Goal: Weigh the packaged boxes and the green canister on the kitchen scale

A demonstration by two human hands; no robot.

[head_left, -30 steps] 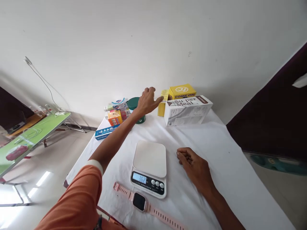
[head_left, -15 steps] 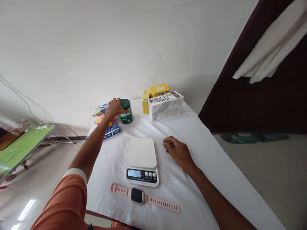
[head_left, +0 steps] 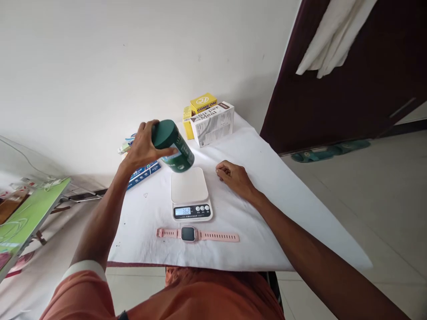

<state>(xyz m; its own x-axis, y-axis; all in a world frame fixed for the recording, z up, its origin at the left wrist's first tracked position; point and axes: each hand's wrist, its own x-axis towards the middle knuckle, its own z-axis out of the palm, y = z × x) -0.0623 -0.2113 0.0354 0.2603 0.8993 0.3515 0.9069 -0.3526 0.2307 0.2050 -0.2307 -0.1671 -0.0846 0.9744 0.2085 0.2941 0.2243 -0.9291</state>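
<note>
My left hand grips a dark green canister with a green lid, its fingers and thumb around the upper side. The canister is tilted and held up just behind the white platform of a digital kitchen scale. On the scale's lit display the number reads 362, with a small mark in front. To the right of the scale, my right hand rests on the white cloth, fingers curled in, with nothing visible in them. A smartwatch with a pink strap lies flat in front of the scale.
Behind stand a white "Su per Meal" box and yellow boxes near the wall. A blue box and other small packages lie at the left, partly behind my left arm. A green table stands further left.
My left hand has lifted the canister off the table and brought it toward the scale, tilting it. The view has shifted downward. My right hand stays beside the scale.
</note>
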